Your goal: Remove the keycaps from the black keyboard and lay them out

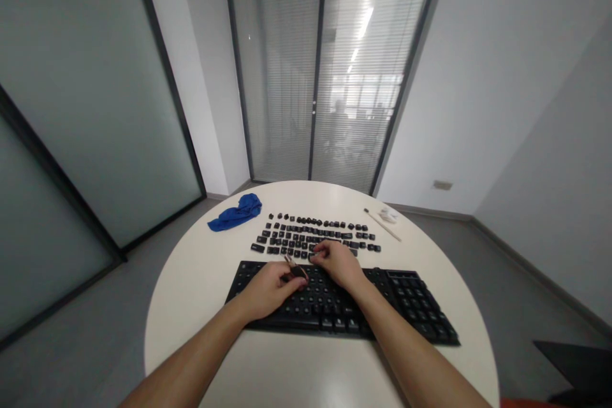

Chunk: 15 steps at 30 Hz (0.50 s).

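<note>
A black keyboard (306, 320) lies in front of me, most of its main block stripped of keycaps, with caps still on the number pad at the right. My left hand (272, 290) is closed over it around a small dark-handled keycap puller (299, 272), whose thin ends point up and away. Beyond the keyboard's back edge, my right hand (337, 260) pinches a black keycap (312, 257) at the near row of loose caps. Loose keycaps (287, 235) lie in several rows laid out like a keyboard; my right hand hides some of them.
The round white table (191, 306) carries a crumpled blue cloth (236, 212) at back left. A thin brush (382, 224) and a small white bundle (388, 215) lie at back right. A dark object (578, 366) stands beyond the table, lower right.
</note>
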Tool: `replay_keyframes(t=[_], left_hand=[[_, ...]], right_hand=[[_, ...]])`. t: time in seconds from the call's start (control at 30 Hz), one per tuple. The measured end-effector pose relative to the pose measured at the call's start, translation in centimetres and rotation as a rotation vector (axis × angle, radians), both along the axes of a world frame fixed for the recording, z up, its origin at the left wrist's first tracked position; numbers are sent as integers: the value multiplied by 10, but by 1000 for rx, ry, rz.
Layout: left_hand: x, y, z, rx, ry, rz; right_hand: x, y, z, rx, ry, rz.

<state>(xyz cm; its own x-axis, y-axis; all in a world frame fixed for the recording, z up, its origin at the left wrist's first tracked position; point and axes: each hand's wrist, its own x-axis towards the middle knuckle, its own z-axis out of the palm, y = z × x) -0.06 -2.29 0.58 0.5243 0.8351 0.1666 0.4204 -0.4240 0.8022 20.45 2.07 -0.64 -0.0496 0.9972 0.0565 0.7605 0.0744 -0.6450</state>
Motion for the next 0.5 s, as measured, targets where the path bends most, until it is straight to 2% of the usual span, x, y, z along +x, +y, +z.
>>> replay_keyframes(t=[0.07,0.13,0.23,0.33,0.5], left_hand=[[0,0,0,1,-2,-5],[0,1,0,8,-5,-6],[0,1,-1,28,-12,-21],[1,-1,1,20,-13,-35],[5,-6,1,46,53,-26]], right_hand=[[2,-3,5,8,1,15],[8,-8,12,3,18,87],[24,-22,23,-33,48,329],[39,-35,29,-52,-19,544],[46,-45,33,-140,-135,633]])
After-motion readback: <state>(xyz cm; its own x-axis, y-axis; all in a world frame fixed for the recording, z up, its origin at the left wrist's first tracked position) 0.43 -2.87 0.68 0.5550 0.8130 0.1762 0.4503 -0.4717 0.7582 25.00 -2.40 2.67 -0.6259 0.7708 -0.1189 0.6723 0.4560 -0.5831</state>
